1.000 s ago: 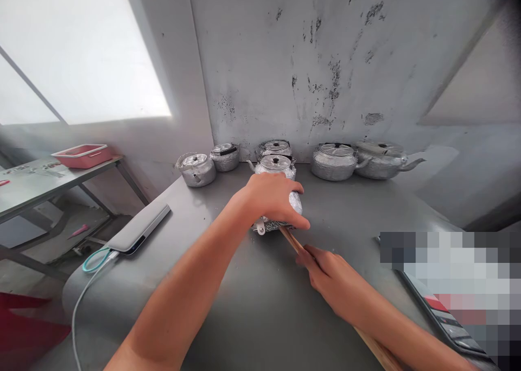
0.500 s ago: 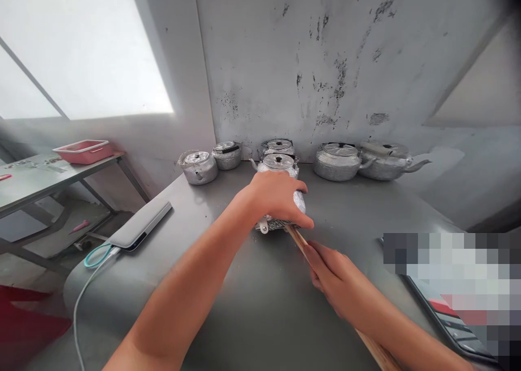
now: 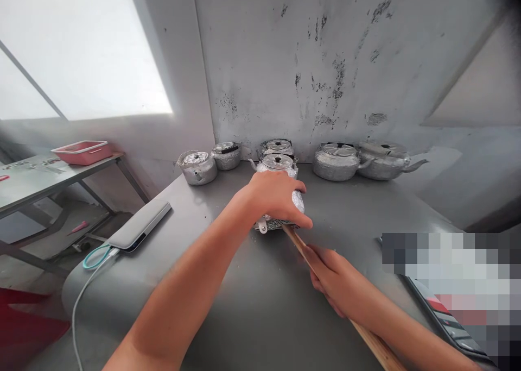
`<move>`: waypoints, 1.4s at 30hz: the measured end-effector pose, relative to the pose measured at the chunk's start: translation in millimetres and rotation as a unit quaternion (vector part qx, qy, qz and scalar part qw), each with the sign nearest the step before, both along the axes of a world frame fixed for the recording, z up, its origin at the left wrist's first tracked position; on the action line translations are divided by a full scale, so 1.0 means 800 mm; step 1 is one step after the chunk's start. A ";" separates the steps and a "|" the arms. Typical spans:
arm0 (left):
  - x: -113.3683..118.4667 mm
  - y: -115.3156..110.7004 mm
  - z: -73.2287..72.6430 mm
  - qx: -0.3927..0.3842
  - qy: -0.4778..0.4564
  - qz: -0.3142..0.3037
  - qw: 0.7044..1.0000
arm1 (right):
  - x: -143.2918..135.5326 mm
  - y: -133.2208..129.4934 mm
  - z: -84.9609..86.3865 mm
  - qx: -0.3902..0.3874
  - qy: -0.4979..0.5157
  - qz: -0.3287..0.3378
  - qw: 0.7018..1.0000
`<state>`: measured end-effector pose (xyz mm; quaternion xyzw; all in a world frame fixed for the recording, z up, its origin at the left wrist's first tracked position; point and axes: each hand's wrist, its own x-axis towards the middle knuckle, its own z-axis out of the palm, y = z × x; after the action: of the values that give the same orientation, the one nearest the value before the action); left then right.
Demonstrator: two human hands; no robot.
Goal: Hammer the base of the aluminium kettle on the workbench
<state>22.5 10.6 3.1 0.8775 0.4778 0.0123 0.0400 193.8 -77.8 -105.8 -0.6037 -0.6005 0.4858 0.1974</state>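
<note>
My left hand is closed over a small silver metal kettle, palm down, and covers most of it. A riveted lug and a dark, hatched-looking edge show below the fingers. In my right hand is a long wooden stick, gripped along its length. Its far tip meets the near lower side of the held kettle; whether it goes inside cannot be seen. Right behind my left hand stands a lidded silver kettle with its spout to the left.
Other metal kettles line the back of the grey table: a small one at left, a wider one at right. A white power bank with a cable lies left. A pink basin sits on a side table.
The stick and my right hand have shifted very slightly; the stick's tip sits a little further left along the kettle's edge. My left hand keeps its hold.
</note>
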 end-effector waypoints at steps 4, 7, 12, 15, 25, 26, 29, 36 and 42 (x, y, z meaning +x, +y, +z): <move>0.000 -0.001 0.000 -0.001 -0.001 0.000 1.000 | 0.001 -0.001 0.000 0.000 0.000 0.005 1.000; 0.000 0.000 0.000 -0.002 -0.003 -0.001 1.000 | 0.001 -0.002 0.003 -0.004 -0.007 0.003 1.000; 0.000 -0.001 0.000 -0.005 -0.005 0.001 1.000 | -0.001 -0.003 0.009 0.006 -0.007 0.010 1.000; 0.000 -0.001 0.000 -0.006 -0.004 0.003 1.000 | -0.001 -0.002 0.008 -0.001 -0.021 0.011 1.000; 0.000 -0.002 0.000 -0.003 -0.003 0.001 1.000 | 0.001 0.000 0.010 0.014 -0.020 0.012 1.000; 0.000 -0.002 0.000 -0.001 -0.004 0.000 1.000 | 0.001 0.000 0.011 0.016 -0.026 0.013 0.999; 0.000 -0.002 0.000 0.000 -0.003 -0.003 1.000 | 0.000 0.000 0.012 0.002 -0.027 0.013 1.000; 0.000 -0.002 -0.001 0.004 -0.005 -0.003 1.000 | -0.002 -0.001 0.012 0.007 -0.033 0.017 0.999; 0.000 -0.002 -0.002 0.006 -0.004 -0.005 1.000 | 0.001 -0.002 0.006 0.021 -0.043 0.018 0.999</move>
<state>22.4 9.1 1.5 0.8798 0.4736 0.0186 0.0365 194.6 -79.6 -101.0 -0.6090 -0.6291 0.4500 0.1756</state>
